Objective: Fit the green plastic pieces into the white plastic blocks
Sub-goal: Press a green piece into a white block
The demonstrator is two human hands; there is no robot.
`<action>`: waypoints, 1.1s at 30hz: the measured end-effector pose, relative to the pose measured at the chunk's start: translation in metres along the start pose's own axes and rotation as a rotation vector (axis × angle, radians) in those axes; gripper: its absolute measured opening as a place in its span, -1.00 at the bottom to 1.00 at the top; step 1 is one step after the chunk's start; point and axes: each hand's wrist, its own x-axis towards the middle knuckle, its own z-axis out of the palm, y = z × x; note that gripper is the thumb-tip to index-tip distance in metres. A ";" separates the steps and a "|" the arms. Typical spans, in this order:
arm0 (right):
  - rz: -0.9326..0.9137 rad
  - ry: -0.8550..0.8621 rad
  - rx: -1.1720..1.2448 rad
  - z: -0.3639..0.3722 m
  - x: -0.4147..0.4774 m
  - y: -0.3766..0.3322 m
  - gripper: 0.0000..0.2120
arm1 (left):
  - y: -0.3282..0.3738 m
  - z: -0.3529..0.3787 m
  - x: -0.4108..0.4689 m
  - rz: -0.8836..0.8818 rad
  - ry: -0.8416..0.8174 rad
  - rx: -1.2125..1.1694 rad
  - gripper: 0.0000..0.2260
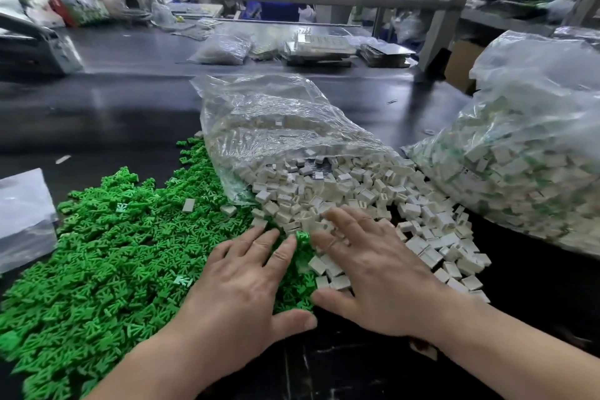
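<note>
A wide heap of green plastic pieces (107, 256) covers the black table at the left. White plastic blocks (373, 191) spill from the mouth of a clear plastic bag (276, 127) in the middle. My left hand (240, 289) lies flat, palm down, on the right edge of the green heap with its fingers spread. My right hand (373, 273) lies flat, palm down, on the near white blocks. Neither hand holds a piece. A few green pieces (303, 237) show between the two hands.
A big clear bag (532, 146) of assembled white and green parts stands at the right. A flat empty plastic bag (22, 214) lies at the left edge. Trays and smaller bags (224, 47) sit on the far side of the black table (130, 107).
</note>
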 end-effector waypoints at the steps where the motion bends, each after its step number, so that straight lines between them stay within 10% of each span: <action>1: -0.006 -0.001 -0.002 -0.001 0.006 -0.001 -0.18 | -0.002 0.000 0.000 0.010 0.033 -0.005 -0.16; 10: -0.046 0.145 -0.048 -0.006 0.024 -0.002 -0.28 | -0.006 -0.007 0.003 0.119 0.350 -0.115 -0.76; 21: -0.203 0.496 -0.066 -0.008 0.033 -0.008 -0.82 | -0.007 -0.014 0.004 0.069 0.485 -0.240 -0.84; 26: -0.151 0.500 -0.013 -0.012 0.038 -0.005 -0.67 | -0.002 -0.019 0.002 0.014 0.495 -0.292 -0.70; 33: 0.177 0.513 0.718 -0.025 0.040 -0.003 -0.80 | -0.003 -0.023 -0.003 -0.120 0.512 -0.805 -0.83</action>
